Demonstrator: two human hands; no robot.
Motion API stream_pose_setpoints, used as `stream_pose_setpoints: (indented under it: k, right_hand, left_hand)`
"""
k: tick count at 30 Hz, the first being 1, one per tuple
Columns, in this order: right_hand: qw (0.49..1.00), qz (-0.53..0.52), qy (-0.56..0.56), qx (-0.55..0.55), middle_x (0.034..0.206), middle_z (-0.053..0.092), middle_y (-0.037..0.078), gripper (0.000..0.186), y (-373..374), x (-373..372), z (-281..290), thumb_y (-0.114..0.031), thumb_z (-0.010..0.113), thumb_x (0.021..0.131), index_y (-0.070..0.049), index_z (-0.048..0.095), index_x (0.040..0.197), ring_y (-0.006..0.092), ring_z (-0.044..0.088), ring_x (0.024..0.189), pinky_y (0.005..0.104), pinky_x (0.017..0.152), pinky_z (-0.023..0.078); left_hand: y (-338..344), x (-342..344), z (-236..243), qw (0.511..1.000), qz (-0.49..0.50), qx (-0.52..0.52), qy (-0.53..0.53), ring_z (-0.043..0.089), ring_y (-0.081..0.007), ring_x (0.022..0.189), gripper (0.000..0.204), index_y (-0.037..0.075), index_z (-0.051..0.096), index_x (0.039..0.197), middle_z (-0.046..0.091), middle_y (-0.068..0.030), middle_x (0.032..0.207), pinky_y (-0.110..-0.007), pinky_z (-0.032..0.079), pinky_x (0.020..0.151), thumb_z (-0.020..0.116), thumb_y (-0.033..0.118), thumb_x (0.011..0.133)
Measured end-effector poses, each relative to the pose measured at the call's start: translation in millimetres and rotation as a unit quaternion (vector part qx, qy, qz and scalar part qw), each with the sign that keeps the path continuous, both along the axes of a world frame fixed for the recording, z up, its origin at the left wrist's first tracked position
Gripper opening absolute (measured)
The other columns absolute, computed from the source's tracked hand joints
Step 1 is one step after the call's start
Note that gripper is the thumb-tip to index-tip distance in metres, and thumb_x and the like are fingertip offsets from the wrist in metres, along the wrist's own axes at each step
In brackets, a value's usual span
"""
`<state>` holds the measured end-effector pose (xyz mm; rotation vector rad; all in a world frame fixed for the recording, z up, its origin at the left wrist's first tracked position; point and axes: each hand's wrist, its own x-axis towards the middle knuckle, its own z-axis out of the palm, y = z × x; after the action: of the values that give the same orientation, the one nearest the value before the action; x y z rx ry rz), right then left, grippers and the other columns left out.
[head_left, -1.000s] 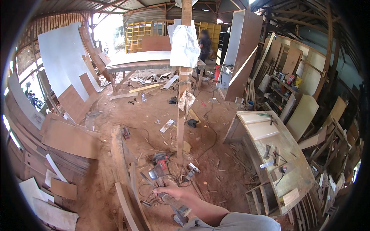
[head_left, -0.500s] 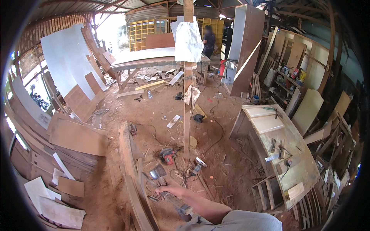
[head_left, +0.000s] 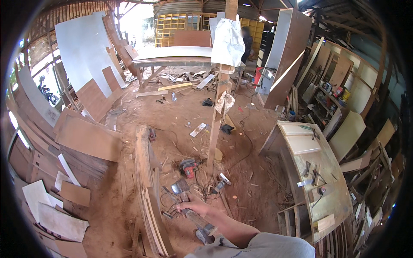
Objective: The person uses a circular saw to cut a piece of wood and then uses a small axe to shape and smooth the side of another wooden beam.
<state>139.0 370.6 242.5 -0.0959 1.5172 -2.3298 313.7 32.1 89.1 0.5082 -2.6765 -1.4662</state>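
My right hand (head_left: 192, 204) reaches in from the lower edge, its fingers closed around something I cannot make out. A thin dark piece sticks out past the fingers. Below the hand lies a worn wooden block (head_left: 201, 222), partly covered by my forearm. Just beyond the fingers a shiny, dark flat piece (head_left: 180, 185) lies low down. To the left of the hand, long boards with pale edges (head_left: 151, 217) lean along a thick plank (head_left: 142, 150). Farther off, a red and black circular saw (head_left: 188, 167) rests on the ground. My left hand is out of sight.
A wooden post (head_left: 214, 142) stands ahead. A corded power tool (head_left: 221, 184) lies right of my hand, with cables nearby. At the right is a worktable (head_left: 333, 193) with hand tools. Sheets (head_left: 88, 133) lean at the left. A person (head_left: 246, 45) stands far back.
The view has shifted, so the post and far table sit farther right. Pale-edged boards now show beside the plank at the lower left. My right hand stays closed, slightly farther right and higher.
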Motion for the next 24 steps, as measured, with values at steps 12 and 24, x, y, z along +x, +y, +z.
stream_pose_setpoints:
  k: [12, 24]
  right_hand:
    - [0.998, 0.065, -0.005, 0.016, 0.084, 0.068, 0.007, 0.026, 16, -58, -17, -0.018, 0.079, 0.087, -0.003, 0.063, 0.101, 0.0165, 0.067, 0.069, 0.0313, 0.056, 0.054]
    - [0.993, 0.091, -0.066, 0.026, 0.089, 0.070, 0.009, 0.027, 34, -78, -6, -0.014, 0.077, 0.086, -0.001, 0.062, 0.105, 0.0182, 0.069, 0.075, 0.0330, 0.064, 0.055]
  left_hand:
    - [46, 0, -28, 0.997, 0.053, 0.055, -0.025, 0.050, -0.0328, 0.130, 0.114, 0.000, 0.031, 0.155, 0.043, -0.0206, 0.151, -0.042, 0.048, 0.104, 0.099, 0.025, 0.068]
    - [18, 63, -55, 0.962, 0.151, 0.192, 0.123, 0.033, -0.0332, 0.146, 0.137, 0.013, 0.000, 0.168, 0.012, -0.0158, 0.170, -0.048, 0.042, 0.112, 0.097, 0.022, 0.072]
